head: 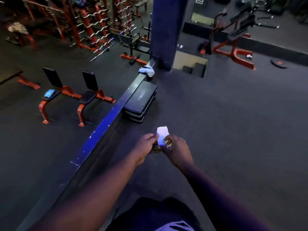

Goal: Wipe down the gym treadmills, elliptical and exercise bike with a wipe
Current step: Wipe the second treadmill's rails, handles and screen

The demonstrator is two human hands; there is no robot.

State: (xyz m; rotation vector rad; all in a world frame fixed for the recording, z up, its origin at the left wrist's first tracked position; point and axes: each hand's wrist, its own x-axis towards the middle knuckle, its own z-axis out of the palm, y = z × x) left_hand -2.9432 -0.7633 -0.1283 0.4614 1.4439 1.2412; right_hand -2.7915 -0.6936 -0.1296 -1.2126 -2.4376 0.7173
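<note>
White wipe (pixel 162 134) pinched by both hands' grip — left hand (pixel 145 147), right hand (pixel 178 149) — beside rail edge (pixel 106 124).

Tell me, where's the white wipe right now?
In the head view, the white wipe is centre-frame, pinched between the left hand and right hand, near the stacked step platforms.

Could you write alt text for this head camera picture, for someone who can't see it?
Seen from above, a person's left hand and right hand pinch a small white wipe between them over a dark gym floor. A blue-edged low wall runs diagonally past stacked step platforms, with two red-framed benches beyond.
</note>
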